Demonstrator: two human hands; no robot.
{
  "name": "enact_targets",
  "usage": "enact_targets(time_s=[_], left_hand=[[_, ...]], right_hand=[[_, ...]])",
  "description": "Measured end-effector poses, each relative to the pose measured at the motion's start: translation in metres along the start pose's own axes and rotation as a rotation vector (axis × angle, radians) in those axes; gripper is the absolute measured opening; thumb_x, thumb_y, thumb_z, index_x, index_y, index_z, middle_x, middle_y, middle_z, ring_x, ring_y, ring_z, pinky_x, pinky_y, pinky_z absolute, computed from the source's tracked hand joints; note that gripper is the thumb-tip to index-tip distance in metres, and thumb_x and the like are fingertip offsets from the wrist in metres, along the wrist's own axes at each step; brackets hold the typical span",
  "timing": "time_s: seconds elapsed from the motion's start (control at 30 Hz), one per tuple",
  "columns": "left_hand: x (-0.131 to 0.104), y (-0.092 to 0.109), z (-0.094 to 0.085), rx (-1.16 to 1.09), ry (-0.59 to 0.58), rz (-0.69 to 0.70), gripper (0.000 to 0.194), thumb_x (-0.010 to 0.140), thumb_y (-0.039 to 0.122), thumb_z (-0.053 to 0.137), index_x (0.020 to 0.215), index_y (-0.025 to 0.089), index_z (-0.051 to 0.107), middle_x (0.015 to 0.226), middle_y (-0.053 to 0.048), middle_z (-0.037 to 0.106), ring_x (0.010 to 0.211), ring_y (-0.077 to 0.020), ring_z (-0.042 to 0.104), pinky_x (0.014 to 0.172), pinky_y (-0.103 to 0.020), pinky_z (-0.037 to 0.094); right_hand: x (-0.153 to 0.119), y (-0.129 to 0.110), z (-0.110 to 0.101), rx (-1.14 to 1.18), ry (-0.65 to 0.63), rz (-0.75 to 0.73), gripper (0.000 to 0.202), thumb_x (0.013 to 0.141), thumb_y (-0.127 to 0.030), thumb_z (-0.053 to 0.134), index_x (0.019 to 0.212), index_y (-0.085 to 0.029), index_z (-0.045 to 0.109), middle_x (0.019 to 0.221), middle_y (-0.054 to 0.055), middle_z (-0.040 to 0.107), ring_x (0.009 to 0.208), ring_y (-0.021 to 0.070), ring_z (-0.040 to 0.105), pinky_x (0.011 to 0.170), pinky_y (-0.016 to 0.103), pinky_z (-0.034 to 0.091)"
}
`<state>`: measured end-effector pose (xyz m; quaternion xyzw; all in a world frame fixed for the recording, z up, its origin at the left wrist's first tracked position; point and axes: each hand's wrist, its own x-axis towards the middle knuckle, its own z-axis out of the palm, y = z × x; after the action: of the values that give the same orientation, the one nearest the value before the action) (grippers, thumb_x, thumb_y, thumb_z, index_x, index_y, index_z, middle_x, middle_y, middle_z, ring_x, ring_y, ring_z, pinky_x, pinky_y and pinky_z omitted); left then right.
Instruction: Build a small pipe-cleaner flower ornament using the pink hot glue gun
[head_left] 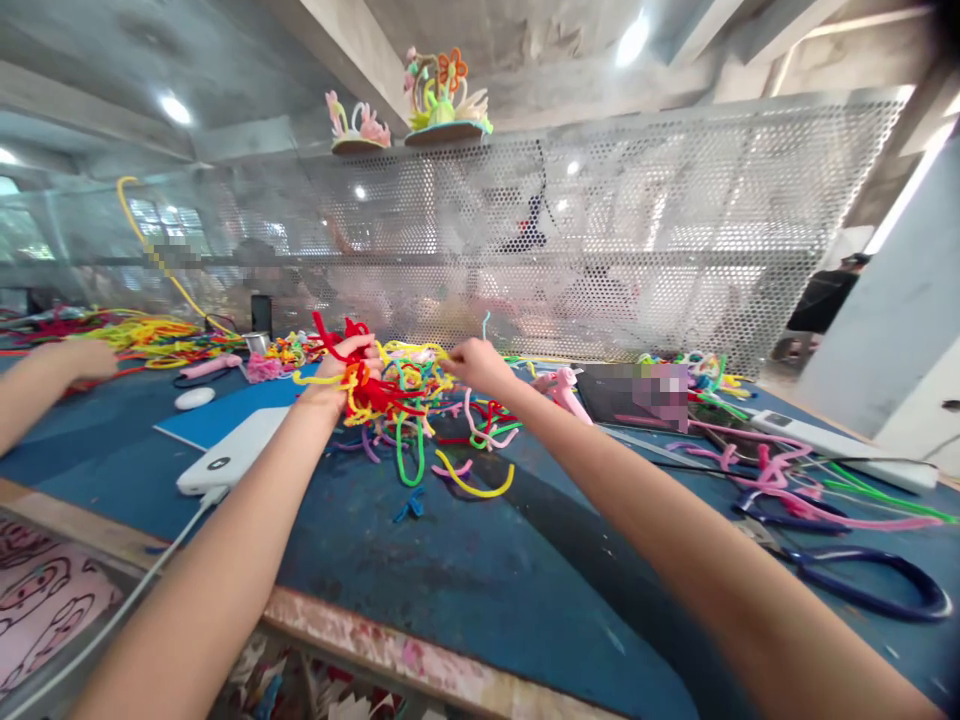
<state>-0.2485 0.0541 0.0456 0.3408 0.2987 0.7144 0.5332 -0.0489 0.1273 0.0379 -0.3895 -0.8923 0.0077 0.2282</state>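
Note:
A bunch of red and orange pipe cleaners (381, 397) is gripped in my left hand (337, 375), with its fingers wrapped round the stems and red loops sticking up above them. Just right of it lies a tangled heap of yellow, green and mixed-colour pipe cleaners (412, 372). My right hand (478, 367) is at the right side of this heap, fingers pinched together; what lies between the fingertips is too small to make out. A curved yellow pipe cleaner (480, 490) and a small twisted blue piece (410, 507) lie nearer on the blue tabletop (390, 590).
A white power bank (238, 452) with a cable lies beside my left forearm. Another person's hand (86, 358) reaches in at the left. At right are blue-handled scissors (870, 580), a pink glue gun (568, 395) and a white power strip (840, 450). A perforated metal screen (637, 230) stands behind.

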Motion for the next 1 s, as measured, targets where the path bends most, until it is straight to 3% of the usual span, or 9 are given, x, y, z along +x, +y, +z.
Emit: enact_targets(time_s=[0.17, 0.27, 0.4, 0.5, 0.63, 0.77, 0.87, 0.93, 1.0], left_hand=[[-0.002, -0.007, 0.01, 0.094, 0.018, -0.015, 0.009, 0.076, 0.024, 0.063, 0.076, 0.015, 0.06, 0.059, -0.002, 0.063, 0.049, -0.0133, 0.06, 0.039, -0.021, 0.041], [-0.004, -0.017, 0.018, 0.19, -0.035, 0.087, 0.016, 0.067, 0.02, 0.072, 0.066, 0.017, 0.056, 0.06, 0.0, 0.065, 0.059, -0.0162, 0.065, 0.051, -0.023, 0.048], [0.0, -0.027, 0.022, 0.219, -0.053, 0.235, 0.028, 0.056, 0.014, 0.078, 0.059, 0.018, 0.05, 0.054, 0.005, 0.06, 0.054, -0.0125, 0.062, 0.053, -0.021, 0.046], [0.005, -0.03, 0.022, 0.181, -0.025, 0.323, 0.032, 0.055, 0.009, 0.077, 0.061, 0.019, 0.048, 0.054, 0.008, 0.057, 0.055, -0.0094, 0.061, 0.054, -0.018, 0.045], [0.009, -0.032, 0.021, 0.107, 0.013, 0.405, 0.029, 0.061, 0.008, 0.073, 0.063, 0.019, 0.046, 0.055, 0.008, 0.057, 0.059, -0.0097, 0.063, 0.056, -0.017, 0.045], [0.012, -0.029, 0.019, 0.027, 0.167, 0.359, 0.021, 0.07, 0.003, 0.063, 0.066, 0.019, 0.05, 0.058, 0.005, 0.061, 0.059, -0.0113, 0.064, 0.058, -0.02, 0.049], [0.012, -0.022, 0.015, -0.013, 0.251, 0.263, 0.019, 0.077, 0.0, 0.051, 0.072, 0.019, 0.055, 0.061, 0.003, 0.064, 0.063, -0.013, 0.065, 0.062, -0.024, 0.052], [0.011, -0.017, 0.011, -0.01, 0.254, 0.214, 0.023, 0.08, -0.001, 0.044, 0.078, 0.019, 0.057, 0.061, 0.003, 0.064, 0.062, -0.0126, 0.063, 0.062, -0.025, 0.052], [0.01, -0.012, 0.009, 0.013, 0.215, 0.172, 0.023, 0.083, 0.002, 0.042, 0.083, 0.019, 0.058, 0.059, 0.003, 0.063, 0.058, -0.0117, 0.06, 0.06, -0.025, 0.051]], right_hand=[[0.011, -0.024, -0.024, -0.009, 0.098, -0.01, 0.034, 0.086, -0.041, 0.048, 0.083, -0.016, 0.07, 0.08, 0.01, 0.065, 0.072, 0.0166, 0.058, 0.062, 0.025, 0.039], [0.014, -0.046, -0.026, -0.034, 0.103, -0.072, 0.029, 0.085, -0.037, 0.052, 0.089, -0.015, 0.071, 0.088, 0.013, 0.068, 0.079, 0.0227, 0.063, 0.068, 0.031, 0.044], [0.016, -0.058, -0.02, 0.012, 0.091, -0.111, 0.022, 0.083, -0.022, 0.052, 0.093, -0.012, 0.069, 0.093, 0.015, 0.069, 0.085, 0.0244, 0.065, 0.074, 0.032, 0.047], [0.015, -0.056, -0.008, 0.235, 0.135, -0.143, 0.02, 0.082, -0.018, 0.052, 0.092, -0.014, 0.069, 0.09, 0.008, 0.071, 0.086, 0.0188, 0.065, 0.076, 0.025, 0.046], [0.014, -0.06, 0.016, 0.774, 0.252, -0.117, 0.022, 0.081, -0.015, 0.05, 0.097, -0.013, 0.064, 0.092, 0.005, 0.07, 0.086, 0.0133, 0.065, 0.078, 0.021, 0.047], [0.02, -0.06, 0.036, 1.02, 0.309, -0.01, 0.042, 0.083, -0.02, 0.051, 0.124, -0.011, 0.043, 0.105, 0.01, 0.065, 0.088, 0.0114, 0.063, 0.077, 0.021, 0.048], [0.02, -0.04, 0.046, 0.8, 0.248, -0.097, 0.059, 0.082, -0.031, 0.059, 0.133, -0.015, 0.033, 0.124, 0.014, 0.053, 0.099, 0.0126, 0.059, 0.08, 0.022, 0.046], [0.016, -0.018, 0.051, 0.489, 0.101, -0.213, 0.049, 0.085, -0.036, 0.056, 0.128, -0.017, 0.042, 0.124, 0.011, 0.053, 0.104, 0.0132, 0.056, 0.082, 0.022, 0.044], [0.01, 0.005, 0.054, 0.237, -0.085, -0.268, 0.032, 0.09, -0.038, 0.048, 0.112, -0.017, 0.057, 0.107, 0.007, 0.063, 0.094, 0.0132, 0.059, 0.079, 0.022, 0.043]])
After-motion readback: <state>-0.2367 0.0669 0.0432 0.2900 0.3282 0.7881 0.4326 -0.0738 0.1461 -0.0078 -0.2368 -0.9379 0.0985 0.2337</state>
